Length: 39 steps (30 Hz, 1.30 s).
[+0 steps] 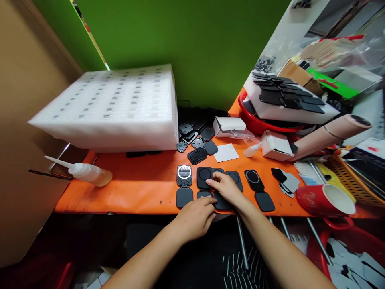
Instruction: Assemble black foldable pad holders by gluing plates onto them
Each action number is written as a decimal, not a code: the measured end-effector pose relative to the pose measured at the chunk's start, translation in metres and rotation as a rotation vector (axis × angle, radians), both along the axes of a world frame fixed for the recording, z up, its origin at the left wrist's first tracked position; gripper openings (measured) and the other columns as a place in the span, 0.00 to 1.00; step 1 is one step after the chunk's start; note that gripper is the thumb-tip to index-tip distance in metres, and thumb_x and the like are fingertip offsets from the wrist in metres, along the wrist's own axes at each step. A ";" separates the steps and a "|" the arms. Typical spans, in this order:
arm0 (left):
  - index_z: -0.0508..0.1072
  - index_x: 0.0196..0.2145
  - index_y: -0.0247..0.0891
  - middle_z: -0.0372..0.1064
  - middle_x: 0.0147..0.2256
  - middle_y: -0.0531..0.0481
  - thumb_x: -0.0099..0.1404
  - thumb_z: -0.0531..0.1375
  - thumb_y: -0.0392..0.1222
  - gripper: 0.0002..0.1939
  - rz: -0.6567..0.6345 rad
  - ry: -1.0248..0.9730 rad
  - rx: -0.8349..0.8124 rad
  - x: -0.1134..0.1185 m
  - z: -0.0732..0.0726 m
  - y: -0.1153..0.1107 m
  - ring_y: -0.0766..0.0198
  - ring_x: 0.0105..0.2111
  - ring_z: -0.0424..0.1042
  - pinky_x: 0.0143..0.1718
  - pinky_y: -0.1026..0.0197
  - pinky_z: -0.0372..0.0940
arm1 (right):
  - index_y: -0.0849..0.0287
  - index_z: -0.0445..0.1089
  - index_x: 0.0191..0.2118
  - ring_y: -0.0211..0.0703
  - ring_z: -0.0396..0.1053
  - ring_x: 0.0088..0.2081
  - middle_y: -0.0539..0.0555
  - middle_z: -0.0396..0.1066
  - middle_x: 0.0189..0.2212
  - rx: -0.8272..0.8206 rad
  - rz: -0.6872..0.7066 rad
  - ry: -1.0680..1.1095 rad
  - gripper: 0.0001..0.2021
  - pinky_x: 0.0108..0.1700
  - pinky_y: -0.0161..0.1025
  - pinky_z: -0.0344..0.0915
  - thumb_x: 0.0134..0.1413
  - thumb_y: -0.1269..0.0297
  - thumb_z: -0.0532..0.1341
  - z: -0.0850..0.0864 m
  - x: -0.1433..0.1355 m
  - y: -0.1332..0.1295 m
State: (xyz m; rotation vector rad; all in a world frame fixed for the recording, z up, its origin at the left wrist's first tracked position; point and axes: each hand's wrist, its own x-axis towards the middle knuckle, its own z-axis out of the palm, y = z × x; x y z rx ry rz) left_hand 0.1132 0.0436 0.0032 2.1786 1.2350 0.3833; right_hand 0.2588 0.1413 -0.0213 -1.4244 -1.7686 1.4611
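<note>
1. Your left forearm (150, 255) and your right forearm (276, 241) lie nearest to the camera; between them, below the table edge, is dark cloth (236, 277) with white wavy lines.
2. Your left hand (194, 218) is at the front edge of the orange table (135, 180); its fingers lie close together and reach forward, some of them bent; they cover part of the black hinged unit (204, 176), at its lower panel; whether they press or pinch it, you cannot tell from this view.
3. Your right hand (227, 188) is above the table, with the thumb on the right side of the upper panel of this same unit; the other fingers are curved and near to each other; whether they pinch the panel, you cannot tell.
4. This unit lies unfolded near the front edge of the table, in front of you; its upper panel carries a round ring mark.
5. Just left of it lies a unit with a silver ring (184, 172); to its right, more black panels (235, 178) are partly hidden by your right hand; farther right lies another unfolded unit (253, 179).
6. Behind this row lie a pile of black parts (197, 136) and a white paper (226, 152); a nozzle bottle (90, 173) lies tilted at the left; a red cup (313, 200) is at the right.
</note>
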 end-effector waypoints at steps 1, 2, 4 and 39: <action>0.72 0.42 0.38 0.66 0.53 0.47 0.66 0.49 0.39 0.13 0.004 -0.007 -0.003 0.000 0.000 0.000 0.58 0.50 0.66 0.51 0.55 0.64 | 0.59 0.66 0.27 0.38 0.63 0.25 0.48 0.66 0.22 0.009 0.001 -0.014 0.08 0.29 0.35 0.60 0.46 0.59 0.60 0.000 0.000 0.000; 0.72 0.42 0.38 0.66 0.53 0.47 0.66 0.49 0.38 0.13 0.008 -0.016 -0.006 0.000 0.000 0.000 0.58 0.50 0.66 0.51 0.55 0.64 | 0.59 0.66 0.27 0.38 0.63 0.25 0.48 0.67 0.23 0.019 0.001 -0.029 0.08 0.29 0.35 0.60 0.46 0.59 0.60 0.000 -0.001 -0.001; 0.71 0.42 0.38 0.66 0.53 0.47 0.66 0.49 0.38 0.13 0.019 -0.036 -0.013 0.000 0.000 0.000 0.58 0.51 0.66 0.51 0.55 0.63 | 0.59 0.67 0.28 0.38 0.63 0.26 0.48 0.67 0.24 0.038 0.000 -0.055 0.09 0.29 0.35 0.60 0.47 0.59 0.60 0.000 -0.001 -0.002; 0.69 0.47 0.38 0.66 0.53 0.45 0.65 0.49 0.37 0.15 0.067 -0.075 -0.096 0.002 -0.003 -0.001 0.57 0.54 0.64 0.54 0.52 0.61 | 0.57 0.62 0.22 0.38 0.59 0.22 0.46 0.62 0.18 0.170 -0.027 -0.279 0.09 0.26 0.34 0.53 0.47 0.60 0.57 0.010 -0.011 -0.006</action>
